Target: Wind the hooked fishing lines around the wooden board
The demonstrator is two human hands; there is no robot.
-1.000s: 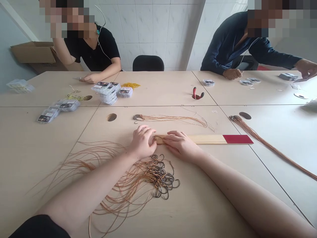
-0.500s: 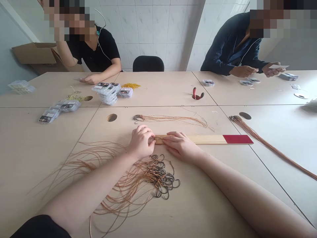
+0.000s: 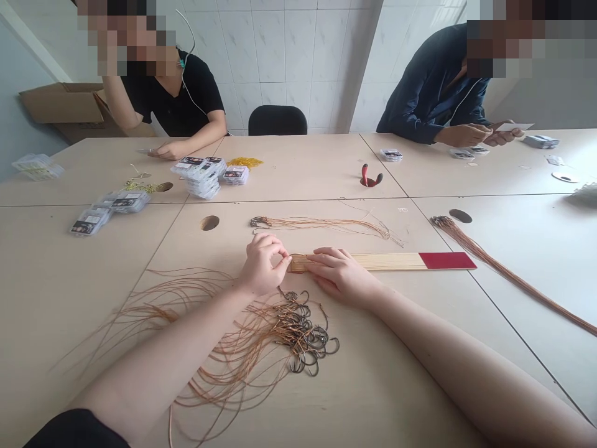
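A long flat wooden board [image 3: 387, 261] with a dark red end lies across the table in front of me. My left hand [image 3: 263, 264] is closed in a pinch at the board's left end. Between thumb and forefinger is a dark fishing hook [image 3: 297, 256], mostly hidden by the fingertips. Flat on the board, with fingers stretched toward that hook, rests my right hand [image 3: 342, 274]. Below the hands lies a loose pile of dark fishing hooks [image 3: 308, 336]. Copper-brown lines [image 3: 233, 367] tied to them fan out to the left, under my left forearm.
Beyond the board lies a small bundle of lined hooks [image 3: 321, 224]; a longer bundle [image 3: 504, 274] is at right. Clear plastic boxes [image 3: 198, 174] are stacked at left. Red-handled pliers [image 3: 368, 177] stand in a table hole. Two people [image 3: 181, 99] sit across the table.
My left hand has shifted and turned slightly, its thumb and forefinger now showing in a pinch. My right hand stays on the board. The person at right has moved their hands closer together.
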